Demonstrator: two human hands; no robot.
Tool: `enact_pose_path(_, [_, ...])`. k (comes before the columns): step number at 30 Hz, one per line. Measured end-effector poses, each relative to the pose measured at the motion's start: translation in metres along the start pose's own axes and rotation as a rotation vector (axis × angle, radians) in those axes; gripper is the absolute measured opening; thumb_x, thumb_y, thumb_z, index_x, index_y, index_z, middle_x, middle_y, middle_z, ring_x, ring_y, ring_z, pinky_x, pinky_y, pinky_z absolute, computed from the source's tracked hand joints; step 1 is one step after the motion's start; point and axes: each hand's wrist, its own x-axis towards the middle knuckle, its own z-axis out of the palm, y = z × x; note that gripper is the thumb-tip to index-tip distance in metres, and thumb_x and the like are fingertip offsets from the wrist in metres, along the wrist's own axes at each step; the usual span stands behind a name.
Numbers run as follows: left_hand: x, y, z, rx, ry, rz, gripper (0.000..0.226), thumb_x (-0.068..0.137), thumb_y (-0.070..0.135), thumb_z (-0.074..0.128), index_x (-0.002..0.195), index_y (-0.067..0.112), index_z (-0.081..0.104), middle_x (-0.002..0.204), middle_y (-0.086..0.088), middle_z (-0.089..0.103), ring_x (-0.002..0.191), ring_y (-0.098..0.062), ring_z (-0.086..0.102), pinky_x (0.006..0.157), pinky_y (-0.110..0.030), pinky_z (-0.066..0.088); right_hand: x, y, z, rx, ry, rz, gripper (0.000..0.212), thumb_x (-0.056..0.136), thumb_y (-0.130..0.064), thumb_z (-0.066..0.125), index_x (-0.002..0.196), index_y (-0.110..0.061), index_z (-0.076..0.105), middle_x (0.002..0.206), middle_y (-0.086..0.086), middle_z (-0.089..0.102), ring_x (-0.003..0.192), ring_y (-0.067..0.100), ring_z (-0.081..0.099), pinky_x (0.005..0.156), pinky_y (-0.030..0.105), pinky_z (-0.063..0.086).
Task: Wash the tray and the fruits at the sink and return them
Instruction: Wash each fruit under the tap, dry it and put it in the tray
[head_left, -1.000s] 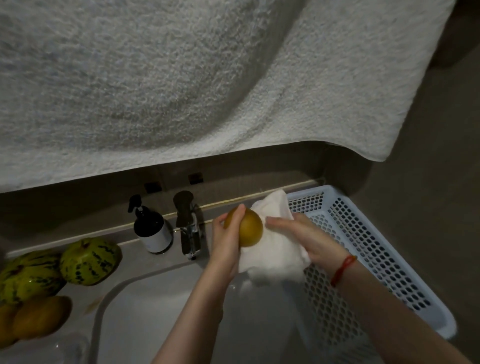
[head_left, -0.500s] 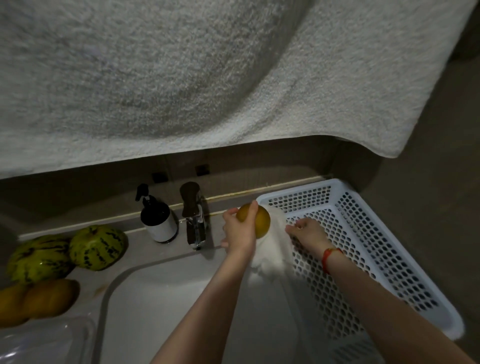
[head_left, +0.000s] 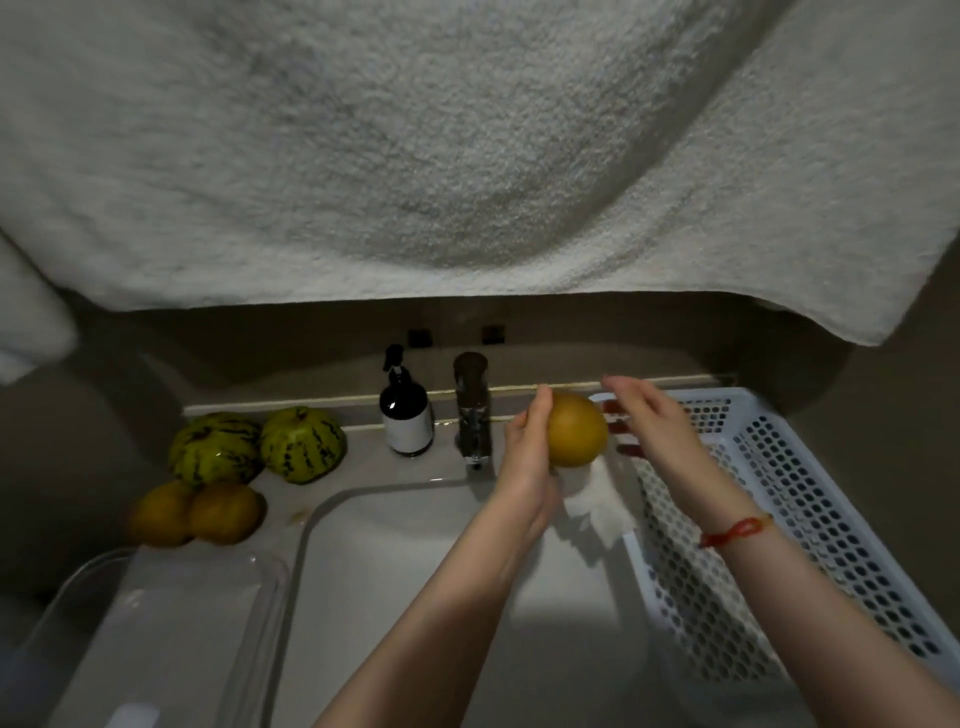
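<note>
A brown fruit (head_left: 576, 428) is held up over the sink (head_left: 441, 571), beside the basket.

A large white towel (head_left: 415, 156) hangs across the upper view, dimming the pale counter (head_left: 363, 457). A white perforated basket (head_left: 810, 519) is set right of the sink, probably to drain. A clear tray (head_left: 156, 623) lies at the left, with two striped melons (head_left: 260, 447) and two brown fruits (head_left: 200, 512) kept behind it. A soap bottle (head_left: 405, 415) and tap (head_left: 472, 410) are seen. A white cloth (head_left: 597, 506) lies dropped at the basket's edge. The fruit is gripped by the left hand (head_left: 527, 457); the right hand (head_left: 654, 421) is spread, holding nothing.
</note>
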Motion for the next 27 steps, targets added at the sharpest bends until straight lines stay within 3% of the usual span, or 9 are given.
enact_pose_path(2, [-0.022,0.013,-0.014,-0.107,-0.033,0.003,0.055,0.092,0.044,0.049,0.135,0.010,0.043,0.132,-0.021,0.052,0.117,-0.031,0.054,0.092,-0.038,0.045,-0.028,-0.024,0.024,-0.017,-0.220,-0.052,0.053,0.079,-0.063,0.042,0.121,-0.032,0.053,0.108,-0.014,0.055,0.099,0.005,0.055,0.077,0.027,0.050])
enact_pose_path(4, [-0.044,0.026,-0.040,-0.172,-0.042,0.039,0.056,0.089,0.039,0.054,0.134,0.008,0.044,0.132,-0.020,0.053,0.120,-0.030,0.053,0.099,-0.040,0.044,-0.052,-0.039,0.049,-0.064,-0.355,-0.133,0.062,0.068,-0.063,0.047,0.124,-0.036,0.048,0.109,-0.016,0.051,0.098,0.002,0.054,0.071,0.018,0.051])
enact_pose_path(7, [-0.076,0.044,-0.096,-0.142,-0.044,0.096,0.065,0.078,0.035,0.062,0.133,0.006,0.046,0.130,-0.019,0.053,0.118,-0.029,0.054,0.090,-0.035,0.051,-0.074,-0.048,0.088,-0.085,-0.550,-0.180,0.060,0.066,-0.051,0.061,0.122,-0.037,0.045,0.112,-0.015,0.050,0.099,0.003,0.055,0.071,0.012,0.051])
enact_pose_path(11, [-0.112,0.057,-0.176,0.103,0.145,0.186,0.051,0.081,0.017,0.067,0.127,0.004,0.050,0.123,-0.018,0.058,0.106,-0.027,0.061,0.076,-0.027,0.052,-0.090,-0.041,0.153,-0.073,-0.774,-0.103,0.066,0.070,-0.023,0.079,0.127,-0.026,0.046,0.116,-0.003,0.054,0.099,0.006,0.057,0.076,0.016,0.053])
enact_pose_path(14, [-0.134,0.061,-0.228,0.343,0.275,0.260,0.032,0.082,0.005,0.066,0.113,0.012,0.057,0.110,-0.012,0.058,0.092,-0.019,0.061,0.071,-0.019,0.052,-0.104,-0.026,0.211,-0.126,-0.791,-0.158,0.070,0.066,-0.011,0.084,0.126,-0.019,0.048,0.108,-0.003,0.058,0.088,0.004,0.059,0.070,0.011,0.052])
enact_pose_path(17, [-0.145,0.062,-0.274,0.498,0.383,0.214,0.046,0.084,0.002,0.064,0.128,0.009,0.051,0.118,-0.018,0.054,0.096,-0.023,0.057,0.071,-0.018,0.050,-0.112,-0.010,0.263,-0.381,-0.735,-0.391,0.075,0.062,-0.028,0.086,0.127,-0.019,0.049,0.115,0.001,0.059,0.100,0.012,0.057,0.080,0.020,0.050])
enact_pose_path(19, [-0.145,0.060,-0.295,0.458,0.417,0.178,0.050,0.086,-0.004,0.060,0.132,0.005,0.047,0.122,-0.026,0.053,0.091,-0.023,0.056,0.062,-0.017,0.051,-0.113,0.000,0.287,-0.594,-0.708,-0.536,0.076,0.064,-0.040,0.082,0.129,-0.023,0.047,0.123,0.005,0.058,0.111,0.021,0.054,0.088,0.034,0.049])
enact_pose_path(21, [-0.138,0.055,-0.310,0.403,0.461,0.149,0.049,0.085,-0.009,0.058,0.132,0.001,0.045,0.125,-0.029,0.053,0.096,-0.028,0.056,0.070,-0.024,0.052,-0.112,0.007,0.305,-0.753,-0.689,-0.637,0.074,0.066,-0.045,0.078,0.129,-0.024,0.045,0.126,0.006,0.055,0.116,0.024,0.048,0.086,0.037,0.046])
enact_pose_path(27, [-0.106,0.035,-0.333,0.327,0.507,0.096,0.045,0.085,-0.009,0.058,0.128,0.000,0.047,0.125,-0.024,0.056,0.109,-0.033,0.057,0.077,-0.029,0.050,-0.103,0.026,0.327,-0.927,-0.738,-0.710,0.073,0.073,-0.032,0.075,0.136,-0.014,0.040,0.134,0.011,0.042,0.123,0.029,0.039,0.096,0.038,0.042])
